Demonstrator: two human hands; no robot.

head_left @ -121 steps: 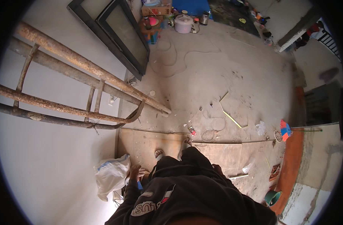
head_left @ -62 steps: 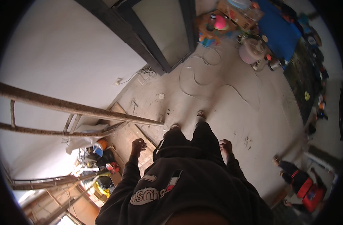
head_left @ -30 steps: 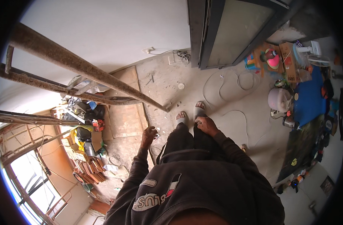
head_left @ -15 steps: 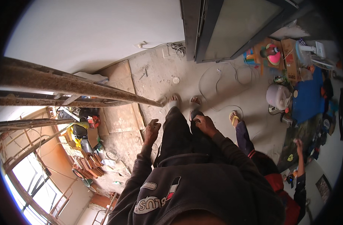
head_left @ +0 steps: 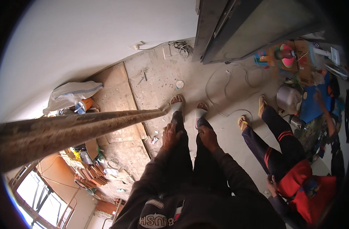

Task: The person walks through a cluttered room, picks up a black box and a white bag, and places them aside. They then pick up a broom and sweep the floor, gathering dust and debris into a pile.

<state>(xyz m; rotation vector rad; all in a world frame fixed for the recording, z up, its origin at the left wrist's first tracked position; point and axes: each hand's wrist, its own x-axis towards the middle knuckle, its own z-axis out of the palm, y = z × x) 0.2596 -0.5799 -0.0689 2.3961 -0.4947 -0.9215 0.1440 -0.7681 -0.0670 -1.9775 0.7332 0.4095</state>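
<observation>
L. hand (head_left: 170, 136) is resting over my L. knee, fingers loosely spread, thumb standing apart; no item showing in it. R. hand (head_left: 208, 138) is lying on my R. leg, fingers bending; palm is facing down, so can't tell if it's pinching cloth. Dark trousers (head_left: 186, 162) are sitting directly under both hands, in ctr. of view, legs slightly parted.

Change obs.: approx. half a sec. ago L. hand was hanging clear of the leg; now it's touching, matching R. side. Meaning: both hands are bearing on the trousers, and I'm seeing no tool or loose matl. in either.

Next out: grey sandals (head_left: 177, 108) are standing on bare floor, L. one just beside the lower end of a rusty metal pole (head_left: 86, 124). Pole is running off L. across a brown sheet (head_left: 117, 89); white sack (head_left: 75, 92) is lying beyond, by the wall. Grey cable (head_left: 229, 115) is trailing ahead and R.

R. side: co-wkr in red top (head_left: 294, 183) is now showing w/ both yellow flip-flops (head_left: 243, 123), near but apart from me. Pale lidded pot (head_left: 289, 98) and blue sheet (head_left: 313, 107) are sitting further R.; dark-framed panel (head_left: 220, 32) is standing ahead.
</observation>
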